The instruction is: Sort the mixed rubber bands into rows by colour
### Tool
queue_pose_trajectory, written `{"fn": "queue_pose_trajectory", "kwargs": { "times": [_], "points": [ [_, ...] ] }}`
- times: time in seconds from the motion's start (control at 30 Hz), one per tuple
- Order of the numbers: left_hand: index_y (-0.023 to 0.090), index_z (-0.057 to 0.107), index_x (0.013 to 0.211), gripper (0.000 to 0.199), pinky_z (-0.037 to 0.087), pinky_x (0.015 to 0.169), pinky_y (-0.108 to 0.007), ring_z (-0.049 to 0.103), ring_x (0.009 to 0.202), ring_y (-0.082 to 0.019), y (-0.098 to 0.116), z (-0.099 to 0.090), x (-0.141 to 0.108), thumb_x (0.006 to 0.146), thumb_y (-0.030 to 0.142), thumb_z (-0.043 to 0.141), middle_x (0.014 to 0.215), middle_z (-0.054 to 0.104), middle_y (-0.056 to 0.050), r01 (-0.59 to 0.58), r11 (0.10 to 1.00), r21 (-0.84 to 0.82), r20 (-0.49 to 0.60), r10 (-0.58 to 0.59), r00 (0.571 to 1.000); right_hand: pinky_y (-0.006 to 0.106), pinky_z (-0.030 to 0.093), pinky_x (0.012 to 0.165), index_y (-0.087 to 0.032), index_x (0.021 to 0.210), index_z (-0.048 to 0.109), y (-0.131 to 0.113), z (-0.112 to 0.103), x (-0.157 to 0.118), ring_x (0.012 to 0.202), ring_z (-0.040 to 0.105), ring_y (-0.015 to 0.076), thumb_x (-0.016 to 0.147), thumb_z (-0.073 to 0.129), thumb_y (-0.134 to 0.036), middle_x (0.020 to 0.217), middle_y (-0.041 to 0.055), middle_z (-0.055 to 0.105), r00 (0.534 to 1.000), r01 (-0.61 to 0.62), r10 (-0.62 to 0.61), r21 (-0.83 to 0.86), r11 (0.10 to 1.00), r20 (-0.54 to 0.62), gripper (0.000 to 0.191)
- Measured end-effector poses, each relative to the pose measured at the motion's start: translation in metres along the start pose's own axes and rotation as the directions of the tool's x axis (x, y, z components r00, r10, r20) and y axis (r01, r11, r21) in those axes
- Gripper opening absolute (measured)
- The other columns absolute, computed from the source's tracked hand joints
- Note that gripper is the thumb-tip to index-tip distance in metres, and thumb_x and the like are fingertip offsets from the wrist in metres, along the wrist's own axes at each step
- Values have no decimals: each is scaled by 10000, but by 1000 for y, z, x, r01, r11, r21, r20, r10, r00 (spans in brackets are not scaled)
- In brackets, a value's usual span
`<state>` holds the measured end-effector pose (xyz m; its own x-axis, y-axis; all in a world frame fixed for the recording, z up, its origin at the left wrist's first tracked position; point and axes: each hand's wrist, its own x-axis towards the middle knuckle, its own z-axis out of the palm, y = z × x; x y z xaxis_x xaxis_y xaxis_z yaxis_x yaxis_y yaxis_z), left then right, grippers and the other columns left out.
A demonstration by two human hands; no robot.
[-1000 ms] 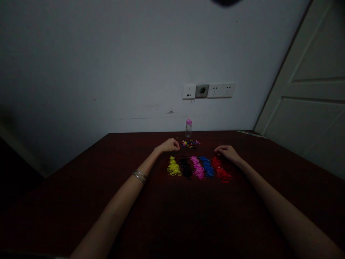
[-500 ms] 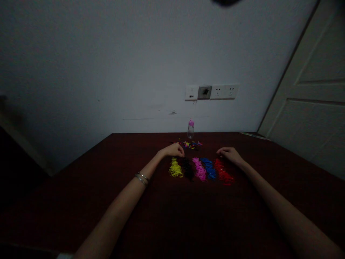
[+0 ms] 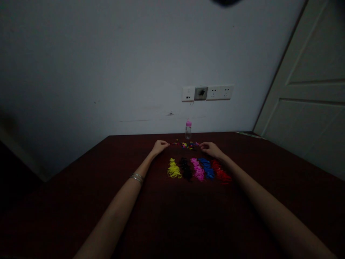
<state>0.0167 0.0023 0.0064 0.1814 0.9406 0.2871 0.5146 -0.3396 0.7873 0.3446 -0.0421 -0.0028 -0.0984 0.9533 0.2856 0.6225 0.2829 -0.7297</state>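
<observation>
Mixed bands [image 3: 184, 145]: one small loose scatter of several colours, lying on the table [image 3: 161, 216] towards its far edge; centre of the clock for all entries below.

Left hand [image 3: 160, 146]: at 9 o'clock, fingertips drawn together at the scatter's edge, beside a dark reddish band; from where I stand, I cannot tell whether they grip it. Half a second ago this hand was curled by the far end of the black row.

Right hand [image 3: 212, 149]: at 3 o'clock, fingertips at the scatter's other edge; grip again cannot be told. Earlier it lay by the far end of the red row; it is now across at the scatter.

Sorted bands, five rows, looking unchanged: yellow row [image 3: 174, 169] at 7 o'clock; black row [image 3: 185, 169] at 6; pink row [image 3: 197, 169] between 5 and 6; blue row [image 3: 207, 169] at 5; red row [image 3: 220, 172] between 4 and 5.

Bottle [image 3: 188, 132], clear, pink top: upright, at 12 o'clock, just beyond the scatter.

Bracelets [image 3: 137, 177], silvery: on the left wrist, at 8 o'clock.

Sockets [image 3: 219, 92]: on the wall, towards 1 o'clock.
</observation>
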Motion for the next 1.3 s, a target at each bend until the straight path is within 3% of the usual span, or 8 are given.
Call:
{"fn": "queue_pose_trajectory", "kwargs": {
  "times": [0.27, 0.57, 0.7, 0.97, 1.1, 1.3],
  "points": [
    [102, 710, 724, 335, 331, 519, -211, 487, 562, -117, -9, 2, -3, 672, 414, 602, 586, 612, -24, 68, 997, -36, -102, -72, 992, 200, 438, 602, -157, 875, 661, -12, 17, 16, 642, 571, 110, 603, 599, -92, 716, -1, 647, 990, 97, -88, -77, 992, 111, 287],
    [98, 703, 705, 341, 344, 549, -214, 489, 570, -112, -10, 3, -6, 674, 419, 591, 588, 607, -16, 33, 999, -41, -66, -36, 997, 197, 406, 595, -150, 886, 663, -23, 16, 12, 606, 545, 105, 630, 514, -72, 649, -12, 624, 983, 139, -120, -134, 981, 139, 306],
    [93, 699, 709, 356, 331, 538, -213, 474, 564, -112, -10, 3, -7, 681, 429, 582, 580, 593, -18, 30, 999, -24, -69, -31, 997, 207, 404, 597, -139, 900, 651, -38, 15, 6, 612, 537, 107, 652, 504, -95, 676, -1, 626, 979, 158, -140, -119, 980, 145, 291],
    [94, 690, 720, 363, 316, 526, -211, 457, 549, -105, -13, 4, -5, 695, 437, 574, 556, 566, -2, 41, 999, -29, -57, -43, 997, 206, 404, 573, -141, 953, 613, -83, 28, -16, 601, 530, 104, 673, 464, -79, 692, 7, 621, 904, 291, -279, 12, 957, 324, 324],
    [97, 688, 710, 355, 323, 528, -210, 461, 547, -104, -12, 4, -5, 691, 435, 580, 551, 569, -3, 39, 998, -41, -57, -41, 998, 206, 418, 578, -144, 966, 620, -91, 33, -23, 616, 549, 110, 631, 444, -40, 707, 14, 640, 865, 274, -263, 37, 961, 427, 392],
    [93, 690, 726, 343, 315, 510, -201, 455, 540, -98, -9, 4, -8, 696, 418, 584, 564, 573, -10, 57, 997, -57, -59, -60, 996, 231, 441, 592, -135, 966, 645, -93, 28, -23, 659, 579, 132, 635, 484, -75, 783, 49, 665, 848, 186, -210, 98, 978, 486, 373]
  ]
}}
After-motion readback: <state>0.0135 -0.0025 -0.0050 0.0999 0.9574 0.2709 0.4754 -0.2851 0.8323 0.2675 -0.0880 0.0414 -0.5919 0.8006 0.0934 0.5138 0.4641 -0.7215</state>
